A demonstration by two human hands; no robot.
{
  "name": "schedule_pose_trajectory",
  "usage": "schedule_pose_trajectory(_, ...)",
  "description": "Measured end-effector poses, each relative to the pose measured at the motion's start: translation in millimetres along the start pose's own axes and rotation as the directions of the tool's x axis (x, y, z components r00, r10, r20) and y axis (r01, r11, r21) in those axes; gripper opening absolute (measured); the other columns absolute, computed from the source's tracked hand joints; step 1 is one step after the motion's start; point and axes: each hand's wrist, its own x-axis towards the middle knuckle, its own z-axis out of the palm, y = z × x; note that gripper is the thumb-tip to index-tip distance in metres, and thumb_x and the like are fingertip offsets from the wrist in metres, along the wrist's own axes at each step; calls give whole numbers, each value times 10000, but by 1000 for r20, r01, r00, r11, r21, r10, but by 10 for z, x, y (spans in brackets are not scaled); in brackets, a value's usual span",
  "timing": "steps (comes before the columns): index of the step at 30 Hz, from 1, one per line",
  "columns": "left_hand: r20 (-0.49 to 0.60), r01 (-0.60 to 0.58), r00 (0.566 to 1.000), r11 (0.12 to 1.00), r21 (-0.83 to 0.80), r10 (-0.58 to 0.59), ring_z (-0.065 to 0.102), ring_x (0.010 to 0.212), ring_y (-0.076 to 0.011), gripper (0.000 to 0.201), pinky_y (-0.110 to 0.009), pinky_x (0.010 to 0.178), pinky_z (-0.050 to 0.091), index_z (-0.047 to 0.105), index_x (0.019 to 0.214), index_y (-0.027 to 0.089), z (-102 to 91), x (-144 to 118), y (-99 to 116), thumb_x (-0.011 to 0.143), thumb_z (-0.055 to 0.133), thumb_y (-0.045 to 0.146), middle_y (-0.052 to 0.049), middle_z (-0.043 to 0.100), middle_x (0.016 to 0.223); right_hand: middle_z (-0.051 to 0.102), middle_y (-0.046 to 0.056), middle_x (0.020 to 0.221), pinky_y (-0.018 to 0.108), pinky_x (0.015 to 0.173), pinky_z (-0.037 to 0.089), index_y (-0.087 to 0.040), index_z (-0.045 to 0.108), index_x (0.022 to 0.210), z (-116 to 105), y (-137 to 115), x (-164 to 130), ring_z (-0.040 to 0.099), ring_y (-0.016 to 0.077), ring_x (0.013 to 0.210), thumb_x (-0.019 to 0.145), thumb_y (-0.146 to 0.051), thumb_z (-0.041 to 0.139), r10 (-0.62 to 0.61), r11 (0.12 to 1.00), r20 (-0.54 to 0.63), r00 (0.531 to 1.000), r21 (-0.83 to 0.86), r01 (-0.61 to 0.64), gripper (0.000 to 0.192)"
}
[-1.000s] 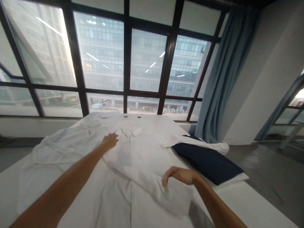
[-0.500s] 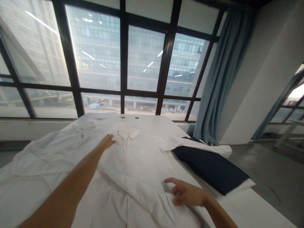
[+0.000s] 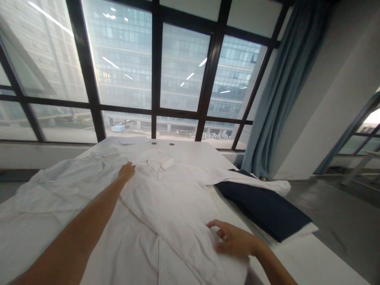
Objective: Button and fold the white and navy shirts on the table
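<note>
A white shirt point(image 3: 172, 198) lies spread out in front of me, its collar point(image 3: 160, 161) toward the window. One sleeve stretches out to the right across a dark navy cloth point(image 3: 264, 209). My left hand point(image 3: 127, 171) is at the shirt's left shoulder, fingers closed on the fabric. Low on the right side of the shirt, my right hand point(image 3: 234, 239) has its fingers curved and apart, with no fabric between them. Its fingertips are over or lightly on the cloth; which one I cannot tell.
More crumpled white garments point(image 3: 59, 186) cover the left part of the white table point(image 3: 196, 150). Two round dark cable holes are near its far edge. Beyond are tall windows point(image 3: 184, 71), with a blue curtain point(image 3: 276, 95) at the right.
My left hand has moved a little to the left along the shirt's shoulder, and the cloth near it has shifted. My right hand is almost in the same spot, fingers slightly more curled.
</note>
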Motion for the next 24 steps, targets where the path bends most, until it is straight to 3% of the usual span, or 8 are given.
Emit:
schedule_pose_trajectory(3,27,-19,999,999,42,18,482,1248,-309,513,-445,979,404,497,1344,117,-15,-270,123,940,320,379,-170,493,1401,638,40,927,301,743,455,-200,545,1280,-13,-23,-61,582,181,792,646,-245,694,-15,984,-122,992,-178,-7,653)
schedule_pose_trajectory(5,99,-130,988,988,82,122,380,1342,-299,556,-468,1062,320,467,1379,141,-35,-528,194,942,311,447,-140,389,1492,648,90,1052,358,846,465,-199,554,1291,6,-65,-76,609,235,917,649,-251,701,-67,967,-194,979,-254,16,661)
schedule_pose_trajectory(9,234,-294,934,953,77,269,232,1426,-298,676,-496,1129,194,394,1444,160,-71,-1120,196,921,289,576,-122,274,1550,444,150,1433,431,1102,304,-194,494,1379,197,-258,42,420,274,1307,853,-409,540,-369,897,-326,870,-369,243,570)
schedule_pose_trajectory(14,291,-284,921,958,38,261,118,1458,-285,740,-486,1145,154,263,1506,184,-131,-1531,63,917,217,629,-102,158,1583,149,119,1580,567,1149,64,-252,248,1512,518,-393,223,98,324,1451,804,-698,501,-511,754,45,858,-456,473,874)
schedule_pose_trajectory(17,332,-290,904,957,12,269,126,1457,-286,753,-486,1135,190,250,1509,211,-194,-1497,35,901,240,655,-87,145,1589,71,129,1584,603,1131,45,-266,164,1526,519,-403,205,59,354,1448,752,-758,510,-466,744,142,874,-473,473,981)
schedule_pose_trajectory(20,328,-260,913,966,12,242,341,1376,-292,650,-478,1058,327,443,1408,242,-264,-1263,52,912,252,617,-93,356,1520,208,165,1558,604,1119,130,-253,287,1499,410,-528,226,206,383,1416,679,-772,580,-443,741,162,882,-487,462,1014)
schedule_pose_trajectory(22,254,-208,948,977,35,193,448,1295,-280,569,-449,1011,379,551,1304,223,-287,-1015,83,945,228,524,-104,476,1435,350,163,1504,572,1113,194,-249,418,1440,352,-674,334,338,348,1367,763,-729,527,-480,745,82,873,-488,455,837)
schedule_pose_trajectory(24,170,-199,967,979,46,188,429,1311,-266,524,-424,1032,360,542,1310,197,-269,-734,126,958,239,440,-107,460,1448,419,149,1466,538,1119,211,-243,482,1394,344,-805,516,385,297,1344,889,-639,403,-520,751,-32,853,-492,440,646)
